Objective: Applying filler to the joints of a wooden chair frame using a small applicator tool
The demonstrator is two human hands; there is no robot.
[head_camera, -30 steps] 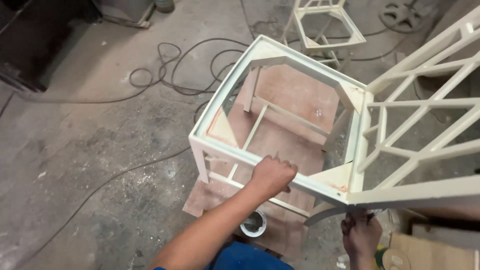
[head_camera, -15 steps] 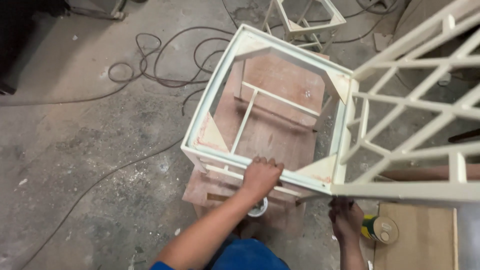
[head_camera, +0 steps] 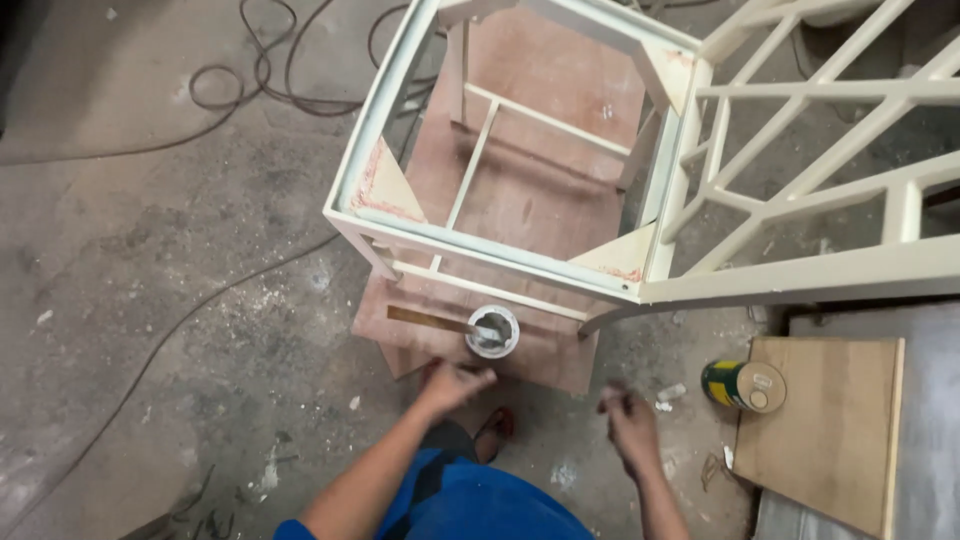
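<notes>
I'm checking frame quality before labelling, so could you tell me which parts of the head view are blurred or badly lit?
Head view: both hands show motion blur, the right hand more than the left hand; the white frame and small tin are sharp; light is soft and even, with mild glare on the frame's top rail and a dark upper-left corner.

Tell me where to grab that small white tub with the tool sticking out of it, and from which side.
Grip the white tub around its round wall, coming from the near side, where the left hand is closest. It stands upright on the plywood board, and the flat tool juts out leftward over its rim, so probably avoid that side and the top.
</notes>
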